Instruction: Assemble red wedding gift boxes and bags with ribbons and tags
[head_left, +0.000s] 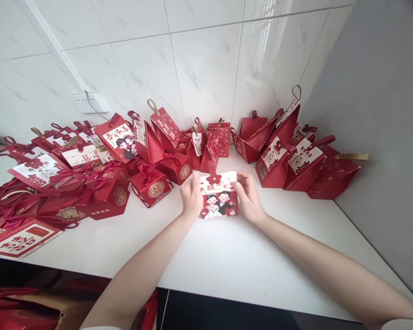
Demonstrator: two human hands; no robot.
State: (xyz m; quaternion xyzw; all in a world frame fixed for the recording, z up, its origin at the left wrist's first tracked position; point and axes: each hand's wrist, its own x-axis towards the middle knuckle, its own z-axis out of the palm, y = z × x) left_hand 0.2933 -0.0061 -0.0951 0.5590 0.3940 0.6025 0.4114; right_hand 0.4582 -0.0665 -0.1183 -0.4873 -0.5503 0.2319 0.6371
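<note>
A red and white gift box [219, 205] with a cartoon couple on its front is between my two hands, over the middle of the white table. My left hand [192, 196] grips its left side, thumb up along the edge. On the right side, my right hand [249, 197] holds the box near its top corner, fingers behind and thumb in front. A red flower-shaped tag [214, 179] with a ribbon loop sits at the top of the box. The back and underside of the box are hidden.
Several red gift boxes [110, 197] crowd the white table [227, 266] on the left, and more red boxes [304, 162] stand at the right by a grey panel [382, 128]. Behind is a tiled wall [206, 68]. A cardboard carton [70, 311] is below, front left.
</note>
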